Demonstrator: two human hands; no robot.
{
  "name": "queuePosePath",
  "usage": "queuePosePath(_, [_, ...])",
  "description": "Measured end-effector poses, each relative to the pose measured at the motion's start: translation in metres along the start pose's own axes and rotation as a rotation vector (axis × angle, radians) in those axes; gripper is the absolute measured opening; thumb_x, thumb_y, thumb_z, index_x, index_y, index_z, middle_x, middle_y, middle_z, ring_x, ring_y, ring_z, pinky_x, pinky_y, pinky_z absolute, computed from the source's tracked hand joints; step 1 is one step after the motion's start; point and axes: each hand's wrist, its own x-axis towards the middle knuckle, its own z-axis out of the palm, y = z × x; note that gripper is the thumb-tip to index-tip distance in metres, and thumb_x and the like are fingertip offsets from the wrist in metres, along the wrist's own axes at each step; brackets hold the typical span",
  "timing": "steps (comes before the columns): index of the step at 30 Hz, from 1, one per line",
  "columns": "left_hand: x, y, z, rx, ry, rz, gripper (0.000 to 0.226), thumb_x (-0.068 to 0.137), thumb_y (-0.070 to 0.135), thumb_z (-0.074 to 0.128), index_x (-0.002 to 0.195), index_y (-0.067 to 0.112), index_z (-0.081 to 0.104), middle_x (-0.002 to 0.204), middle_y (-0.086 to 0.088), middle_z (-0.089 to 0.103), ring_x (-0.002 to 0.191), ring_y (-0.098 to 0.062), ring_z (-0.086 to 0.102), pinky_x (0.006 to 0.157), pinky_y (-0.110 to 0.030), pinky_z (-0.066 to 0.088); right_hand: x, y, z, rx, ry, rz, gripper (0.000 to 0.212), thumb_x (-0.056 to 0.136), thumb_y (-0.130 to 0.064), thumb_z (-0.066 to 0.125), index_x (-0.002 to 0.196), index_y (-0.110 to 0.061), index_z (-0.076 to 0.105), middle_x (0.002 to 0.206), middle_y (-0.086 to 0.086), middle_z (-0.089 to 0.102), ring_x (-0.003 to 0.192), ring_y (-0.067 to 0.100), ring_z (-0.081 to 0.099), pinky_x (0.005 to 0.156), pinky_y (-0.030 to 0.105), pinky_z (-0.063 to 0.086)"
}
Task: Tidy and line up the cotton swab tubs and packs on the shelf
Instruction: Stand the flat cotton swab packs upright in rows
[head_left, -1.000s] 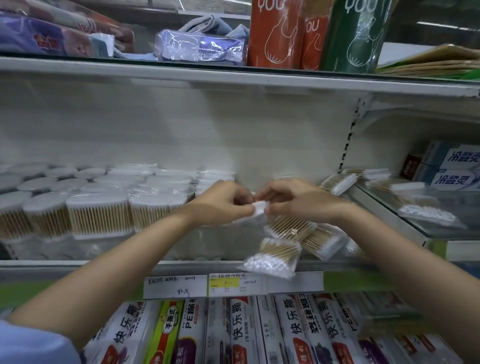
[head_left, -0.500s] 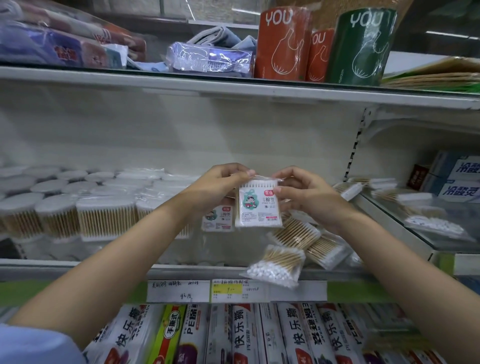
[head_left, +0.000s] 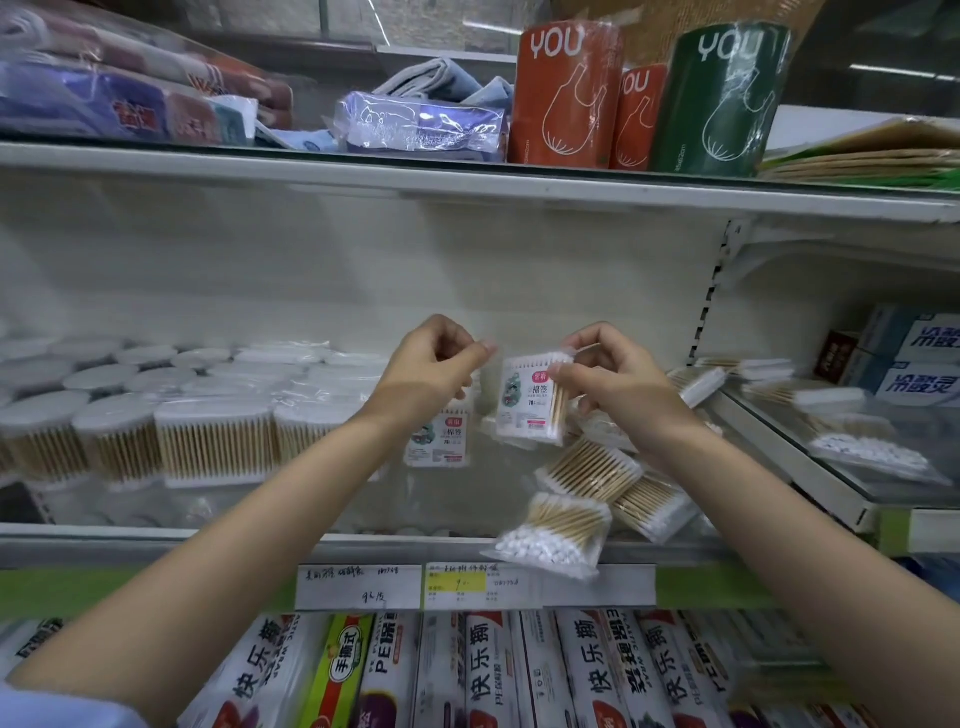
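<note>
My right hand (head_left: 618, 384) pinches a small labelled cotton swab pack (head_left: 530, 400) by its top right corner and holds it upright above the shelf (head_left: 208, 540). My left hand (head_left: 431, 364) is just left of it with fingers curled and thumb pinched to forefinger. A second labelled pack (head_left: 439, 436) hangs under that hand, its top hidden behind the fingers. Round cotton swab tubs (head_left: 218, 441) stand in rows on the left. Unlabelled swab packs (head_left: 587, 473) lie jumbled on the right, and one pack (head_left: 550, 535) sticks out over the shelf's front edge.
More swab packs (head_left: 872, 452) lie on the glass shelf to the right, beside blue boxes (head_left: 919, 364). The upper shelf (head_left: 467, 187) carries bag rolls (head_left: 566, 93) and towels. Price labels (head_left: 358, 587) line the front rail, with cling film boxes (head_left: 488, 670) below.
Both hands rose from the jumbled packs with labelled packs. The left hand has let go of the front pack, which the right hand now holds alone and has shifted slightly right.
</note>
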Motion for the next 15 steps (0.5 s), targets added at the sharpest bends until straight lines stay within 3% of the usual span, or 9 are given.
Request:
queuePosePath(4, [-0.013, 0.005, 0.013, 0.044, -0.204, -0.033, 0.041, 0.069, 0.038, 0.08, 0.096, 0.018, 0.056, 0.093, -0.003, 0.067, 0.085, -0.018, 0.066, 0.073, -0.033, 0.056, 0.0, -0.003, 0.009, 0.032, 0.029, 0.0, 0.017, 0.082, -0.006, 0.068, 0.085, -0.012, 0.052, 0.074, 0.008, 0.059, 0.056, 0.01, 0.055, 0.048, 0.019, 0.044])
queuePosePath(6, [-0.014, 0.005, 0.016, 0.114, -0.206, -0.006, 0.047, 0.062, 0.035, 0.085, 0.098, 0.023, 0.056, 0.094, 0.002, 0.066, 0.088, -0.013, 0.065, 0.076, -0.029, 0.055, 0.0, -0.004, 0.015, 0.009, 0.015, 0.005, 0.019, 0.081, -0.007, 0.07, 0.082, -0.014, 0.052, 0.071, 0.006, 0.058, 0.052, 0.01, 0.055, 0.048, 0.02, 0.045])
queuePosePath(9, [-0.013, 0.002, 0.015, 0.094, -0.189, 0.01, 0.042, 0.068, 0.017, 0.082, 0.104, 0.015, 0.059, 0.096, -0.004, 0.068, 0.087, -0.017, 0.066, 0.077, -0.029, 0.056, -0.002, -0.006, 0.019, 0.032, -0.024, 0.018, 0.017, 0.082, -0.004, 0.068, 0.084, -0.011, 0.053, 0.07, 0.006, 0.057, 0.051, 0.008, 0.058, 0.048, 0.019, 0.048])
queuePosePath(13, [-0.013, -0.004, 0.008, -0.107, -0.225, -0.085, 0.034, 0.082, 0.0, 0.067, 0.115, 0.005, 0.059, 0.096, -0.008, 0.068, 0.077, -0.011, 0.065, 0.064, -0.018, 0.054, -0.005, -0.008, 0.012, 0.091, -0.035, 0.021, 0.014, 0.085, -0.003, 0.064, 0.097, -0.004, 0.056, 0.076, 0.01, 0.062, 0.059, 0.011, 0.061, 0.053, 0.019, 0.049])
queuePosePath(15, [-0.012, -0.009, 0.003, -0.21, -0.237, -0.139, 0.031, 0.085, 0.0, 0.062, 0.115, 0.005, 0.058, 0.096, -0.009, 0.069, 0.082, -0.013, 0.066, 0.072, -0.023, 0.054, -0.004, -0.006, 0.008, 0.047, 0.009, 0.026, 0.016, 0.086, -0.004, 0.063, 0.101, -0.004, 0.057, 0.074, 0.006, 0.06, 0.057, 0.012, 0.056, 0.05, 0.018, 0.046])
